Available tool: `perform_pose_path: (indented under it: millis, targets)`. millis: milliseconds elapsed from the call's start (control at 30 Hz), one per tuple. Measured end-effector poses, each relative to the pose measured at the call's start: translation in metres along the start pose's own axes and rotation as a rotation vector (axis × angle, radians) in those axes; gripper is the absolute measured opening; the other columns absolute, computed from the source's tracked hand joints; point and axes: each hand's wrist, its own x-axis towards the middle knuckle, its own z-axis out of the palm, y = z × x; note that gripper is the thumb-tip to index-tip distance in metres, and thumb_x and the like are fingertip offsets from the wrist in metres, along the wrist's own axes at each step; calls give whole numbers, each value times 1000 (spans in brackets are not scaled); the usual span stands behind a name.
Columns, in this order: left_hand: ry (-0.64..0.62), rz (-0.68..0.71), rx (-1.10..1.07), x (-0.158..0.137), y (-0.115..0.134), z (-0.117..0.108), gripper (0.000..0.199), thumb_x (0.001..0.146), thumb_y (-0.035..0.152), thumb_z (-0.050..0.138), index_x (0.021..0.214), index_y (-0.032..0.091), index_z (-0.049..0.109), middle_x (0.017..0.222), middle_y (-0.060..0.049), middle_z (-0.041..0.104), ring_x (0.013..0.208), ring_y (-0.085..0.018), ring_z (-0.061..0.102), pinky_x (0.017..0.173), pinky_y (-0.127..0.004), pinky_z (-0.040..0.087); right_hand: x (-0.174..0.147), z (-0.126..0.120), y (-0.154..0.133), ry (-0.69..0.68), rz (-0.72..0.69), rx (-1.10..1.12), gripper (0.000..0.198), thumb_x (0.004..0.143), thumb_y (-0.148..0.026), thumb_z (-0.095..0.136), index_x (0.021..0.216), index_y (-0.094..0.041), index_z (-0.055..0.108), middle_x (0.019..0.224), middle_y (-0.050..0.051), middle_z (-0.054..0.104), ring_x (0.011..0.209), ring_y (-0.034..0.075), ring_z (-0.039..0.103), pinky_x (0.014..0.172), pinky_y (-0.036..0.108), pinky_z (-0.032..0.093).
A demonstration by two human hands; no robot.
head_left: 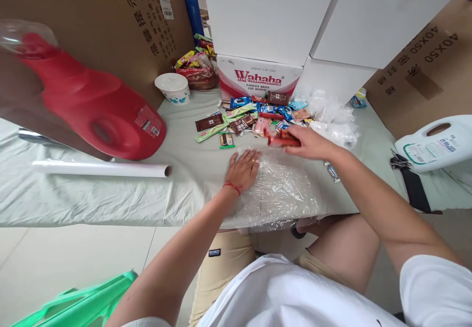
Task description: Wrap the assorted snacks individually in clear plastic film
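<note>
My left hand [244,170] lies flat, fingers spread, on the left edge of a clear plastic sheet [283,184] that hangs a little over the table's front edge. In my right hand [308,141] is a red-wrapped snack [282,140], gripped just above the far part of the sheet; motion blurs it slightly. Behind both hands spreads a pile of wrapped snacks [241,123] in brown, blue, green and red. One small snack pack with a green edge [226,140] lies nearest my left hand. Crumpled clear plastic bags [330,115] sit beyond my right hand.
A red detergent bottle [110,105] and a white film roll [103,168] lie at left, near a paper cup [173,88]. White boxes [265,17] stand behind the snacks. At right are a white jug [438,142] and keys with a black strap [415,189].
</note>
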Motion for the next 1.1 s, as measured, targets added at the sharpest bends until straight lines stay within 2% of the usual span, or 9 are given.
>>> perform_pose_path:
  millis: [167,267,367,467,600,700,867,1000,1100]
  targets:
    - [21,-67,-148,1,-6,-5,63,111,34,7,162,30,44,161,0,55,155,-13,42,133,-45,20,-41,58,-36,-196,-24,72,21,89,-34,70,103,-19,64,102,9,66,87,23,62,74,30,42]
    - [-4,-76,-106,2,-5,-5,62,110,32,10,160,28,47,161,0,55,155,-14,42,133,-46,20,-45,90,-43,-162,-13,43,32,92,-38,73,116,-18,67,115,14,67,102,29,63,84,34,45]
    - [-11,-25,11,1,0,-2,57,110,35,19,159,28,49,166,0,48,158,-18,38,134,-51,17,-48,108,-40,-44,-41,149,46,96,-46,70,132,-16,65,126,16,66,115,32,59,97,40,47]
    - [1,3,75,1,3,1,56,110,38,21,158,30,49,168,0,45,159,-21,36,133,-53,18,-51,114,-33,48,-10,232,34,103,-35,60,129,-16,68,117,14,69,111,29,59,101,42,46]
    - [31,5,58,0,1,2,57,111,40,18,157,28,51,165,-2,49,158,-20,38,133,-52,19,-49,117,-31,110,9,226,26,103,-21,53,116,-16,76,104,13,71,103,27,58,98,43,47]
    - [40,0,32,-1,-1,1,58,111,38,16,154,28,54,163,-2,52,157,-19,40,133,-50,21,-46,119,-36,161,-35,250,29,106,-27,51,115,-18,76,107,13,71,108,28,58,102,45,47]
    - [63,-11,7,0,0,2,57,111,37,17,149,28,59,161,-2,55,156,-19,42,132,-51,23,-57,123,-42,113,-69,243,55,100,-51,64,144,-18,62,140,18,62,131,35,52,111,54,45]
    - [85,-25,-16,1,-3,4,54,109,31,26,156,18,49,160,-10,55,153,-21,47,133,-50,22,-76,126,-39,126,-77,231,68,94,-57,71,150,-20,56,148,18,56,140,36,45,118,57,40]
    - [90,-13,-33,1,-9,4,60,102,17,30,160,16,41,160,-11,56,150,-18,50,133,-45,23,-85,129,-37,113,-51,189,70,93,-52,73,152,-20,54,147,18,56,139,38,45,117,60,40]
